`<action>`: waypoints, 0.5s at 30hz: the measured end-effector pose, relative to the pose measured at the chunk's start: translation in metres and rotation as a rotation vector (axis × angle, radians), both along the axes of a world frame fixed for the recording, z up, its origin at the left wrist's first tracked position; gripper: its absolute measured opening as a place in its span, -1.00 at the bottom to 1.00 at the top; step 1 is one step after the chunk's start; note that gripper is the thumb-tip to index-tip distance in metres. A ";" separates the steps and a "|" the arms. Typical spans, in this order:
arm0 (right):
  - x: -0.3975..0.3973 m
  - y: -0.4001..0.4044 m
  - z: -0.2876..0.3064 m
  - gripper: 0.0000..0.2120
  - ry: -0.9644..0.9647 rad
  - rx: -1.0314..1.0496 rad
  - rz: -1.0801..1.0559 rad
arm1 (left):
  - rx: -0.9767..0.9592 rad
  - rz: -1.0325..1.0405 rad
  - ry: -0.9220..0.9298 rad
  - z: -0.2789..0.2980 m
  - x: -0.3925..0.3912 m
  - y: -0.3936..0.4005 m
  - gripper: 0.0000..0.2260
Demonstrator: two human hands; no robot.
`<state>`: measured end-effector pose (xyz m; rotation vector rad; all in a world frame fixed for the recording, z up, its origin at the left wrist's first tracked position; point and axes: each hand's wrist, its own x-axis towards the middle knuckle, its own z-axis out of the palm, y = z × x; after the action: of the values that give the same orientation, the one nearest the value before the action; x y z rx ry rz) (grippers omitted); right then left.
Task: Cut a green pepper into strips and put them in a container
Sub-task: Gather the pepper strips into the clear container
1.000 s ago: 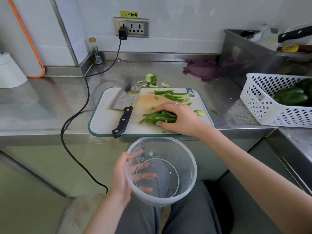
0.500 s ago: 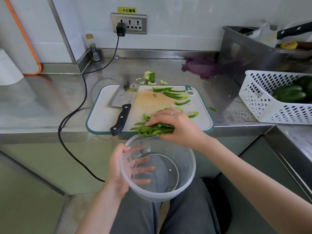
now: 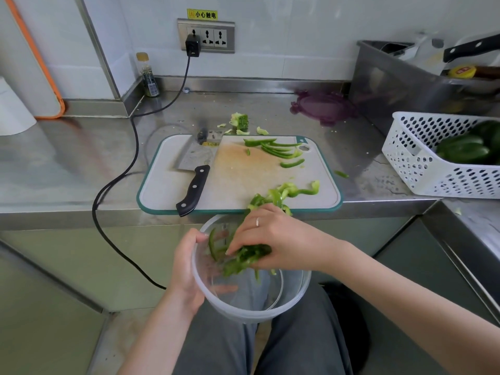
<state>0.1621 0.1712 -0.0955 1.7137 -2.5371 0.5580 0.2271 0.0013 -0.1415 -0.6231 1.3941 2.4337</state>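
Note:
My left hand (image 3: 189,269) grips the left wall of a clear round plastic container (image 3: 292,296), held below the counter's front edge. My right hand (image 3: 281,239) is over the container's mouth, closed on a bunch of green pepper strips (image 3: 243,258) that hang down into it. More strips lie on the cutting board (image 3: 167,190): a loose pile (image 3: 286,192) at the front edge just above my right hand, and a row (image 3: 278,150) at the board's far right corner. A cleaver (image 3: 193,169) with a black handle rests on the board's left half.
The pepper core and scraps (image 3: 239,121) lie behind the board. A white perforated basket (image 3: 422,163) with whole green peppers stands at the right. A black power cable (image 3: 130,147) runs across the steel counter and down its front. A purple lid (image 3: 323,106) and a steel tub (image 3: 405,85) sit at the back right.
My right hand swept a handful of strips off the board's front edge and down into the container's mouth. Some strips stayed behind at the board's edge. The left hand kept holding the container.

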 end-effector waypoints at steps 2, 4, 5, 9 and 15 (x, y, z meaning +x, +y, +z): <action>0.003 -0.001 0.003 -0.73 -0.079 0.017 -0.001 | 0.004 0.003 -0.003 0.001 0.000 0.001 -0.64; 0.007 -0.002 0.010 -0.67 -0.218 0.077 -0.008 | 0.030 -0.004 0.000 0.003 0.000 0.002 -0.64; 0.010 -0.003 0.014 -0.64 -0.280 0.117 -0.009 | 0.042 -0.011 0.007 0.004 0.000 0.003 -0.63; 0.016 -0.002 0.027 -0.57 -0.388 0.231 -0.011 | 0.061 -0.018 0.039 0.005 0.000 0.002 -0.63; 0.009 0.009 0.053 -0.44 -0.574 0.237 -0.039 | -0.003 -0.012 0.031 0.008 0.002 0.004 -0.55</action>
<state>0.1707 0.1799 -0.0424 1.7704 -3.1277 0.8894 0.2289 0.0050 -0.1335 -0.5788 1.4088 2.4425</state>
